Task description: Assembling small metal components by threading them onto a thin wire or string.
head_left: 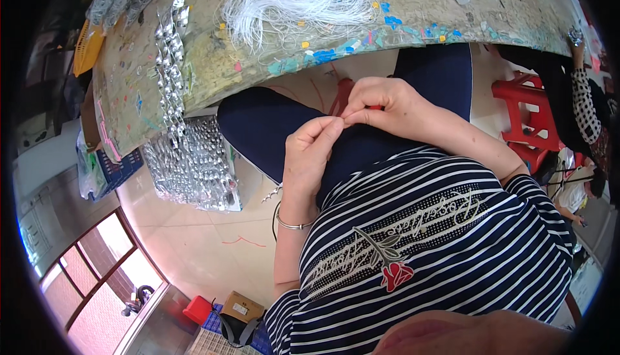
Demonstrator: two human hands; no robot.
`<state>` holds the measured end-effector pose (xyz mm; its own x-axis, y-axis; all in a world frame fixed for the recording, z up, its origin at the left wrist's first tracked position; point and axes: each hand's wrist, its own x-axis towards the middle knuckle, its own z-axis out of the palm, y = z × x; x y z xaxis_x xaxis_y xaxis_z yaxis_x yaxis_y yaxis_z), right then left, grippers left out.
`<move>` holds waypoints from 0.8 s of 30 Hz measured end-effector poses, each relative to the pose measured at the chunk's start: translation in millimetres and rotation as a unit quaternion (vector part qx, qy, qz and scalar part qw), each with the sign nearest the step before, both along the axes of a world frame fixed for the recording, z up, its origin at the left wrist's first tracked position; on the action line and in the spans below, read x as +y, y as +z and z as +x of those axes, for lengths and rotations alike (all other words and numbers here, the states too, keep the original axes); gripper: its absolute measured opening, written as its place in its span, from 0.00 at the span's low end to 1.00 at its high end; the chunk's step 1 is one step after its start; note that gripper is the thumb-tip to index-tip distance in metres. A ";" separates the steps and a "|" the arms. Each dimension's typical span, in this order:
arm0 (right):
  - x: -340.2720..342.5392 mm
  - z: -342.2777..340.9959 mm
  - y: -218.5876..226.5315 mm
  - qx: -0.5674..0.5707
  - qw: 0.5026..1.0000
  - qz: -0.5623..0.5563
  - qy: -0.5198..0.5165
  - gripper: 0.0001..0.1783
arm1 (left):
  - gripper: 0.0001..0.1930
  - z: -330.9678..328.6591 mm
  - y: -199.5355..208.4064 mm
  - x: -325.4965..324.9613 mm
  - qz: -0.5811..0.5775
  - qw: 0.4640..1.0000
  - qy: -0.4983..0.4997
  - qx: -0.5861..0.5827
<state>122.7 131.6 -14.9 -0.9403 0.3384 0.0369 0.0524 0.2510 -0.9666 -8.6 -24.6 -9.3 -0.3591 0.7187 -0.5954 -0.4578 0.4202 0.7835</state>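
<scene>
1. The left hand [313,148] had its thumb and index tip pressed together, right up against the right hand [387,106], which was pinched the same way. Whatever they gripped, if anything, was too tiny to tell.
2. The white thread bundle [294,6] lay on the bench [504,16], ahead of those 2 hands, long axis running roughly left to right. Couldn't say which hand was nearer, tbh.
3. The silver strips [171,64] lay ahead-left, pointing away lengthwise, so the left hand was clearly nearer there.
</scene>
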 end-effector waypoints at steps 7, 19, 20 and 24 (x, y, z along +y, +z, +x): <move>-3.7 4.6 -0.9 0.044 0.977 0.202 0.056 0.03 | 0.06 7.0 -4.1 -5.7 0.040 0.990 -0.056 0.124; 13.8 27.3 1.6 -0.051 0.989 0.134 0.040 0.03 | 0.06 5.8 -6.8 -15.3 0.025 0.983 -0.087 0.161; 14.5 30.0 0.2 -0.056 0.991 0.120 0.027 0.03 | 0.06 6.5 -8.7 -15.2 0.030 0.982 -0.087 0.162; 19.1 41.4 5.8 -0.090 0.992 0.083 -0.008 0.03 | 0.05 6.3 -6.2 -14.1 0.042 0.981 -0.095 0.165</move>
<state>164.1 150.7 -9.2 -0.9315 0.3562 -0.0739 0.2249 0.4043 -0.8866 -2.3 -38.7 -15.5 -0.3775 0.8332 -0.4040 -0.0926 0.4001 0.9118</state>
